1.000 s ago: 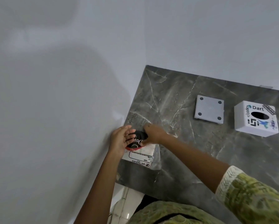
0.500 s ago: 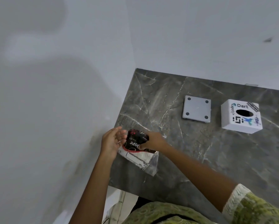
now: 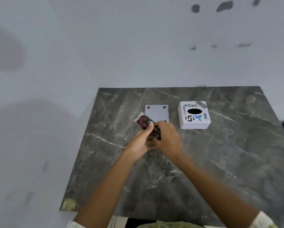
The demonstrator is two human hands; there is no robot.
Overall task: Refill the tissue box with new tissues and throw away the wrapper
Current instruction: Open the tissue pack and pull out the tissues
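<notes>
A plain pale wall meets a dark, veined marble table [image 3: 220, 162] that fills the lower half of the view. Toward its far side stand two pieces of the same white holder: the tissue box [image 3: 194, 115], stickered, with its oval slot facing up, and just to its left a flat grey base plate [image 3: 156, 112] lying with its corner feet upward.

Both hands meet over the middle of the table, in front of the plate. The left hand [image 3: 140, 142] and the right hand [image 3: 168, 139] are each closed on the tissue pack [image 3: 146, 123], a small dark packet with red print, which is lifted off the surface. Its long axis runs from near-right to far-left, and the far end sticks out beyond the left thumb, overlapping the plate's near corner in the view. The fingers [image 3: 161, 127] of the right hand curl over the near part of the wrapper (whether it is already torn is too blurred to say).

The box lies up and to the right of the pack, apart from both hands, and the right hand is the nearer one. Probably the wrapper gets opened here first; the tissues then have to travel rightward to the box.
</notes>
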